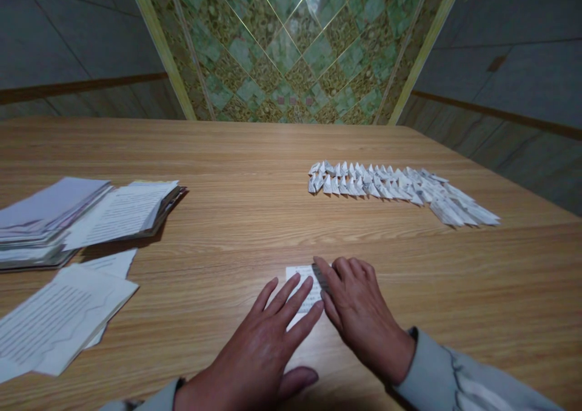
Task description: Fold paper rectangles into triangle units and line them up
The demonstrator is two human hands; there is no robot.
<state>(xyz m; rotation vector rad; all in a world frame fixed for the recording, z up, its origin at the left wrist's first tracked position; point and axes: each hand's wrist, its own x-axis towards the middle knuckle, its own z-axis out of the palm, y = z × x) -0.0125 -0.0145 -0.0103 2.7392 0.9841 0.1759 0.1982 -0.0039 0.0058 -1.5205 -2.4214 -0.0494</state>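
A small printed piece of paper [313, 293] lies on the wooden table in front of me, partly covered by my hands. Fingers spread and flat, my left hand [268, 338] rests over its left and lower part. My right hand [357, 305] is at its right edge, with the forefinger along the edge, the thumb close below and the other fingers curled. Part of the paper's right side is hidden under those fingers.
Two rows of small folded paper pieces [373, 183] stand farther back on the right of the table [236, 217]. On the left are a stack of papers [50, 208] and several loose printed sheets [63, 314]. A green tiled surface [286, 47] lies beyond the far edge.
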